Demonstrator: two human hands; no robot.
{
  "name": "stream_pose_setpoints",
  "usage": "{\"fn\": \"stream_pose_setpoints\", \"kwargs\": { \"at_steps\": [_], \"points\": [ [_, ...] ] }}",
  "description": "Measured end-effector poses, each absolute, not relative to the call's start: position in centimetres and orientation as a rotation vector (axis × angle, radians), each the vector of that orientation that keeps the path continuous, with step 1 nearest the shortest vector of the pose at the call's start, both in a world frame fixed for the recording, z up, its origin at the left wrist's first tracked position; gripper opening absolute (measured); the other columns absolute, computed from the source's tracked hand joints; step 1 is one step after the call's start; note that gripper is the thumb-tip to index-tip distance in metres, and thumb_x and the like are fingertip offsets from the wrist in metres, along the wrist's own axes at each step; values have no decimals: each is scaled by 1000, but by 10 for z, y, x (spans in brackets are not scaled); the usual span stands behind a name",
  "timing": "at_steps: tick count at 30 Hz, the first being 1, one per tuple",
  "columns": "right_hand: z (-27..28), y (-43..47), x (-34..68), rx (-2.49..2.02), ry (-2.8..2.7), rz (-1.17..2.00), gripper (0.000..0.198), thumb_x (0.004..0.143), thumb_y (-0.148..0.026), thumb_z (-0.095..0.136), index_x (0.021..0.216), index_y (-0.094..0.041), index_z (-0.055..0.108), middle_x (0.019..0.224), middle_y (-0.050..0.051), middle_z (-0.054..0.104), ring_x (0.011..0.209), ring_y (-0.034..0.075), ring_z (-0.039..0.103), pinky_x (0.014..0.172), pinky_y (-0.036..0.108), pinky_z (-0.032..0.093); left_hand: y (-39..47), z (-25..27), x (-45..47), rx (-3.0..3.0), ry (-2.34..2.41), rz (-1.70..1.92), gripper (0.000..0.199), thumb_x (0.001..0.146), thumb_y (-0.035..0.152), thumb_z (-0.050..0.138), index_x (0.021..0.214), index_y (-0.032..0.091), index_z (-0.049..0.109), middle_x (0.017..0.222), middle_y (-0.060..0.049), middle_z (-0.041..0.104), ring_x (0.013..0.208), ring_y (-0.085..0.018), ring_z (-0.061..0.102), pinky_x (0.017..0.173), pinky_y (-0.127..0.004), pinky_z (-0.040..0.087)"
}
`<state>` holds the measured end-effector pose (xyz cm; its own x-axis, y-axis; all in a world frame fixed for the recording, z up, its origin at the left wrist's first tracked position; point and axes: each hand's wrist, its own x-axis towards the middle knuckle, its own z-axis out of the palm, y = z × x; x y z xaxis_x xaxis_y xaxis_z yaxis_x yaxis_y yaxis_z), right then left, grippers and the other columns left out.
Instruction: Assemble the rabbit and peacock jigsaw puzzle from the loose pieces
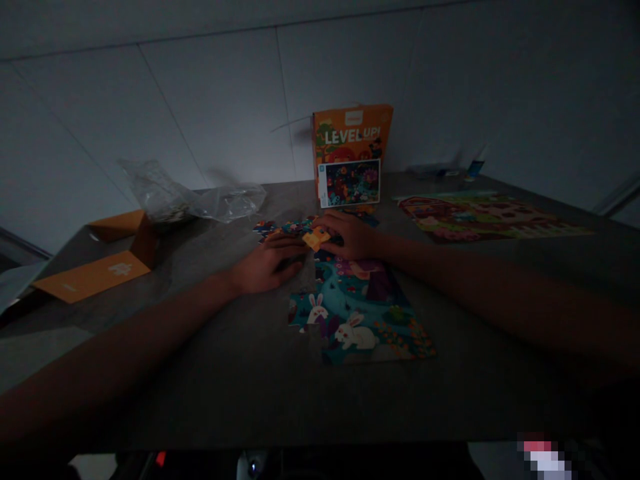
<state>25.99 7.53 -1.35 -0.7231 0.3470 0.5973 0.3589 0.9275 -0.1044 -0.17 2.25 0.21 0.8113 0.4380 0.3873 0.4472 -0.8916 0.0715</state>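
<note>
In the dim head view, my right hand (353, 235) grips a puzzle piece (316, 238) with its plain orange side showing. Just left of it lies my left hand (266, 265), low over the table, fingers stretched out towards that piece and partly over loose puzzle pieces (293, 225). Whether those fingertips touch the orange piece I cannot tell. Below my right hand is a partly joined puzzle (363, 300) with white rabbits, a teal path and orange plants. Its upper part is hidden by my right hand and forearm.
An orange "LEVEL UP!" box (353, 120) stands at the back, a picture card (350, 183) leaning on it. Another puzzle (480, 217) lies to the right, a small bottle (475, 167) behind it. At left are an open orange box (95, 273) and clear plastic bags (230, 202).
</note>
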Motion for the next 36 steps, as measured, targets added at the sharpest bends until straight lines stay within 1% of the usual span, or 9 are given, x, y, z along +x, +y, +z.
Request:
{"fn": "stream_pose_setpoints", "kwargs": {
  "at_steps": [9, 12, 15, 17, 20, 23, 26, 29, 36],
  "points": [
    [-13, 75, 260, -480, -2418, -67, 38, 87, -28, 69, 122, -16, 61, 116, 13, 63, 107, 28, 60, 91, 42, 51, 23, 1, -3, -2973, -726, -637, 36, 100, 29, 51, 129, 15, 68, 130, -15, 70, 125, -30, 64, 109, -52, 50],
    [-15, 75, 261, -474, -2401, -39, 38, 87, -27, 68, 123, -16, 61, 111, 11, 64, 96, 24, 61, 83, 37, 51, 24, 0, -4, -2984, -731, -628, 36, 101, 29, 51, 129, 15, 67, 132, -16, 69, 126, -31, 63, 110, -53, 49],
    [-16, 74, 261, -523, -2358, 10, 39, 89, -20, 62, 128, -16, 59, 94, 5, 66, 79, 19, 59, 74, 31, 48, 24, -1, -4, -2986, -742, -622, 36, 101, 29, 51, 130, 15, 66, 135, -15, 67, 130, -30, 60, 113, -53, 46],
    [-16, 73, 260, -576, -2316, -11, 34, 91, -18, 57, 126, -18, 61, 91, 4, 67, 78, 18, 59, 74, 30, 47, 24, 0, -4, -2985, -734, -620, 36, 101, 29, 51, 131, 15, 66, 136, -14, 67, 131, -30, 60, 114, -53, 46],
    [-12, 73, 259, -766, -2186, -151, 21, 95, -20, 52, 110, -18, 68, 98, 8, 69, 88, 21, 62, 81, 33, 48, 23, 1, -4, -2978, -738, -606, 35, 102, 30, 50, 129, 15, 66, 135, -14, 68, 128, -30, 61, 112, -52, 47],
    [-7, 75, 259, -1074, -2013, -293, 19, 94, -19, 51, 99, -17, 70, 100, 11, 69, 99, 26, 62, 90, 37, 47, 23, 1, -4, -2975, -751, -606, 35, 101, 30, 51, 128, 15, 67, 133, -13, 69, 126, -30, 62, 111, -53, 48],
    [-2, 78, 263, -1314, -1958, -377, 23, 95, -17, 50, 101, -13, 72, 104, 15, 69, 107, 29, 61, 96, 42, 45, 23, 1, -3, -2988, -738, -637, 34, 101, 29, 52, 128, 16, 68, 133, -14, 68, 127, -29, 62, 111, -53, 48],
    [1, 80, 267, -1515, -1987, -432, 27, 95, -18, 50, 105, -12, 74, 110, 17, 69, 111, 32, 61, 96, 45, 45, 23, 2, -3, -2988, -724, -650, 33, 100, 28, 52, 127, 16, 68, 133, -15, 68, 126, -29, 62, 110, -53, 49],
    [1, 77, 266, -1834, -2033, -287, 37, 97, -35, 51, 102, -9, 77, 110, 22, 72, 105, 35, 65, 91, 46, 50, 21, 4, -2, -2949, -771, -643, 33, 100, 28, 51, 123, 15, 70, 128, -14, 71, 124, -28, 64, 110, -50, 50]
  ]
}}
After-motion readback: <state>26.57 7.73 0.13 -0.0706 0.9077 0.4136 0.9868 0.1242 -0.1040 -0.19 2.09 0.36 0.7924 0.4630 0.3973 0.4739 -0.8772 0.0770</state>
